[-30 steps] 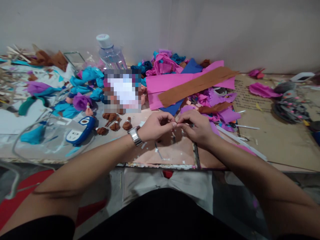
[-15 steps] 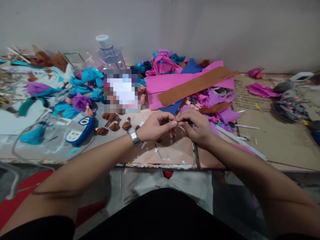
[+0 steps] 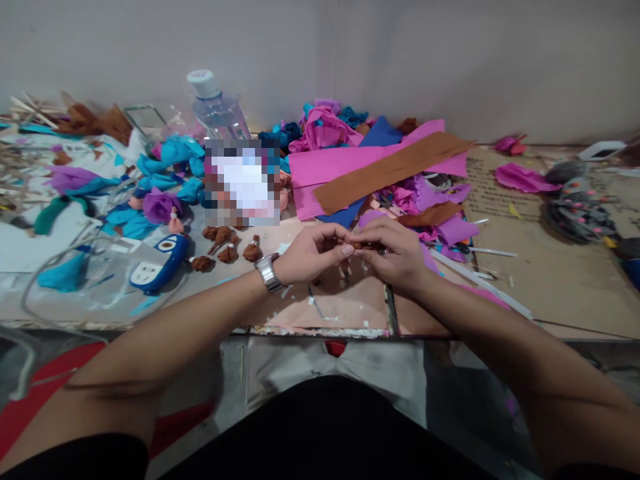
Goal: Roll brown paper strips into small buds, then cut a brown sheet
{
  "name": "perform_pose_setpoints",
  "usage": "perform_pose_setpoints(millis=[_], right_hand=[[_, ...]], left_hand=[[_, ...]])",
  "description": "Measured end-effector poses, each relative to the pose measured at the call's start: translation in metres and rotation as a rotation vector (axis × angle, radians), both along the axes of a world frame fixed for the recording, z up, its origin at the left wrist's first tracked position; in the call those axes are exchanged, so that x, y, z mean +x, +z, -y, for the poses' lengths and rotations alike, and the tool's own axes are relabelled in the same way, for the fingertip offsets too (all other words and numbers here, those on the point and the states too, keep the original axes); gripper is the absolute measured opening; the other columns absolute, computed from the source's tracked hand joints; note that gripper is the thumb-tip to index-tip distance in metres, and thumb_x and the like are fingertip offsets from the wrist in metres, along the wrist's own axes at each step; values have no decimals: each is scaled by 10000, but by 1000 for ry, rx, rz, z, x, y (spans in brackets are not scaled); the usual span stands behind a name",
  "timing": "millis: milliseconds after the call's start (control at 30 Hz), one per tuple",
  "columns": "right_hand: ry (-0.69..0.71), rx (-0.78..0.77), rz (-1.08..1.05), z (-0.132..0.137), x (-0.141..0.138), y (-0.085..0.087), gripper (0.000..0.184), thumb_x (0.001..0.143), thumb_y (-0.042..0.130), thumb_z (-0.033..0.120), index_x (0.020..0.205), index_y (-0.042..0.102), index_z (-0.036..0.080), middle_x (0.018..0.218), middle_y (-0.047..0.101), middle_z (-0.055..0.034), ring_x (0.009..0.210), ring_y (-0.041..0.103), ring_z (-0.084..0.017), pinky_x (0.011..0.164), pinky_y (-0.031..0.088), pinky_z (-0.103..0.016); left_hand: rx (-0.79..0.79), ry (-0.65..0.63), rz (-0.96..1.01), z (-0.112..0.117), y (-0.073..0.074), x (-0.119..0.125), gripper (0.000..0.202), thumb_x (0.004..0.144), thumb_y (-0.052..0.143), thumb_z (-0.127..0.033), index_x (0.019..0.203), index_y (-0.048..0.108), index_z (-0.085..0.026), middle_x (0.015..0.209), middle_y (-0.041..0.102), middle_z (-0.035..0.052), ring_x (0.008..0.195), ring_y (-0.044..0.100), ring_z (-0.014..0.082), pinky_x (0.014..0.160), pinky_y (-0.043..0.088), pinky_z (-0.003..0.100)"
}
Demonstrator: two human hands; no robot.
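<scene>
Between the fingertips of both hands is a small piece of brown crepe paper (image 3: 361, 246), mostly covered by the fingers. My left hand (image 3: 313, 253), with a metal watch at its wrist, pinches the paper's left end between thumb and forefinger. My right hand (image 3: 397, 257) has its fingers closed over the right end, thumb underneath. Left of my hands lie several small brown crepe-paper buds (image 3: 229, 252) with pale tied ends. Just beyond my hands, a flat brown crepe strip (image 3: 395, 170) rests across pink crepe sheets (image 3: 325, 167).
A water bottle (image 3: 220, 110) stands behind a blurred patch. On the left are a blue-and-white device (image 3: 160, 263), a grey cable (image 3: 33, 293) and blue and purple paper scraps (image 3: 163, 205). Cardboard (image 3: 540, 273) and a dark dish (image 3: 573, 213) lie right.
The fingers of my right hand have shifted and lifted slightly, so more of the brown crepe paper shows between my hands. The view has moved a little; the table things stay put.
</scene>
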State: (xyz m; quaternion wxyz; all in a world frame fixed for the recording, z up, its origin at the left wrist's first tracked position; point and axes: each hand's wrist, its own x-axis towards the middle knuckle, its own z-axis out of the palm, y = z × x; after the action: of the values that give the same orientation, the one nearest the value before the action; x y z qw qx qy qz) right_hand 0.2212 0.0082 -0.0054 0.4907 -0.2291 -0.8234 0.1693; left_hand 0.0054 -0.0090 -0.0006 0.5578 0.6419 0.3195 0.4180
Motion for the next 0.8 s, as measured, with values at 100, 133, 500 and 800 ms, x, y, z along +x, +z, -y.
perform_pose_setpoints(millis=[100,133,500,800], right_hand=[[-24,-8,2,0,0,1,215,902,810,406,1046,793,248,916,753,-59,843,718,-192,744,591,-335],[-26,-11,3,0,0,1,217,897,814,416,1028,792,244,907,752,-59,836,716,-192,735,587,-333],[20,-49,-29,2,-3,2,224,873,839,404,923,729,215,862,728,-55,799,693,-188,688,551,-317],[29,-50,24,1,-1,0,210,866,847,373,968,739,225,910,741,-69,849,705,-202,729,567,-335]], left_hand=[[2,13,6,0,-1,1,351,894,777,-483,982,714,-149,820,720,39,653,640,110,641,530,235],[4,15,10,0,-2,1,350,894,776,-484,980,717,-150,829,723,41,656,640,111,646,532,239],[93,47,-70,2,-3,1,335,915,744,-473,934,736,-138,861,720,65,697,619,125,658,512,243],[133,71,-183,0,0,-1,303,916,731,-435,842,750,-142,856,719,74,785,629,157,696,495,251]])
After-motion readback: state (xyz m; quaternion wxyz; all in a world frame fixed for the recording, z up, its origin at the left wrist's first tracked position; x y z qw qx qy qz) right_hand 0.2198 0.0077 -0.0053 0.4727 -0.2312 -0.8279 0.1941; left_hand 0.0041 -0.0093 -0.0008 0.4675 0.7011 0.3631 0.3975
